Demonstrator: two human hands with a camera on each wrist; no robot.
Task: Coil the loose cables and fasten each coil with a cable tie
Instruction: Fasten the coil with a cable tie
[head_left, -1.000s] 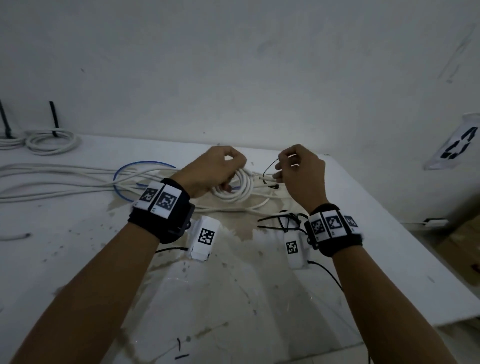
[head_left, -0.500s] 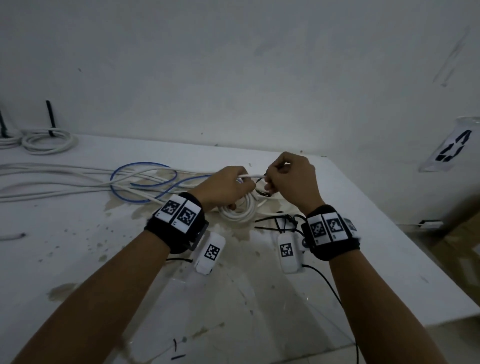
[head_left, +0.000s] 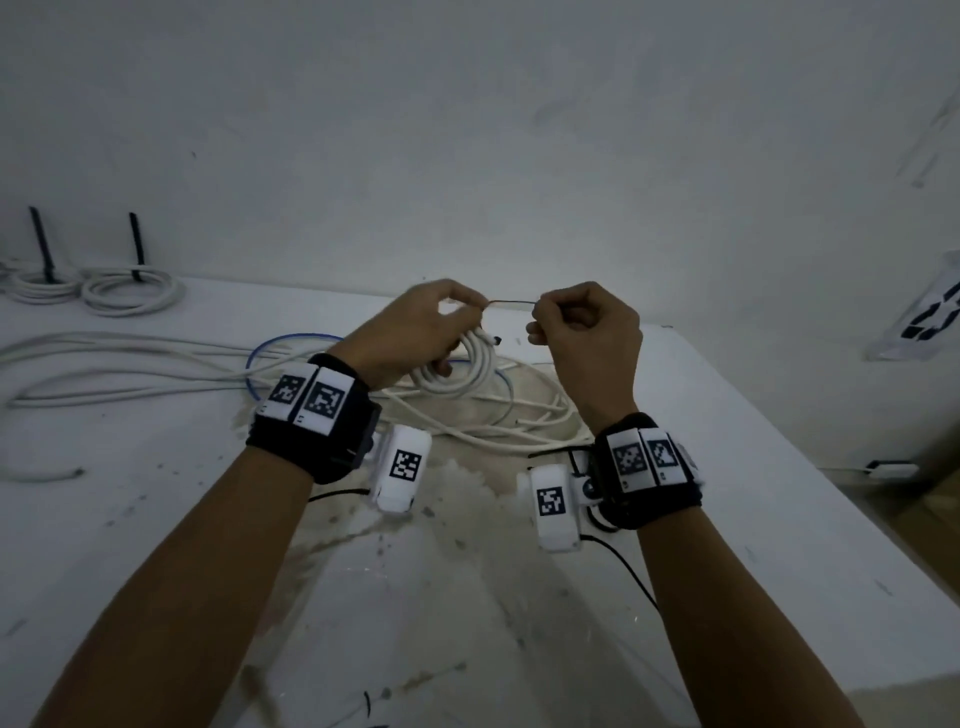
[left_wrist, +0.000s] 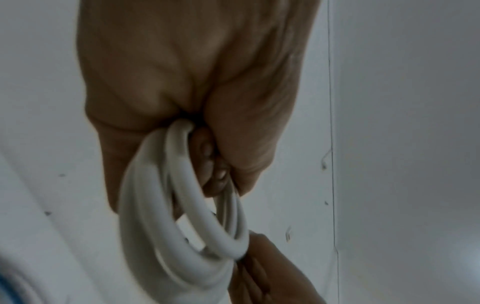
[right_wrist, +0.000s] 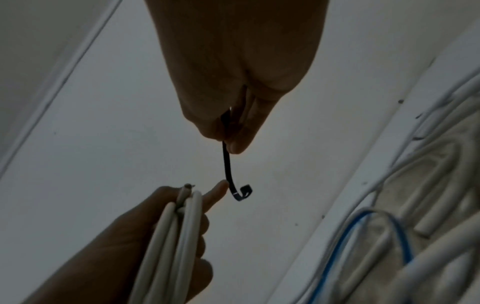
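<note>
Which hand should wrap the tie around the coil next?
Right, probably. The right hand already pinches the black cable tie, its hooked end free, while the left hand grips the white coil.

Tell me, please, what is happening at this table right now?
A person is bundling cables. The left hand grips a small coil of white cable, lifted off the stained white table. The right hand pinches a thin black cable tie; whether it already circles the coil is unclear. Loose white cables and a blue cable lie uncoiled behind, and two tied white coils sit at the far left.
</note>
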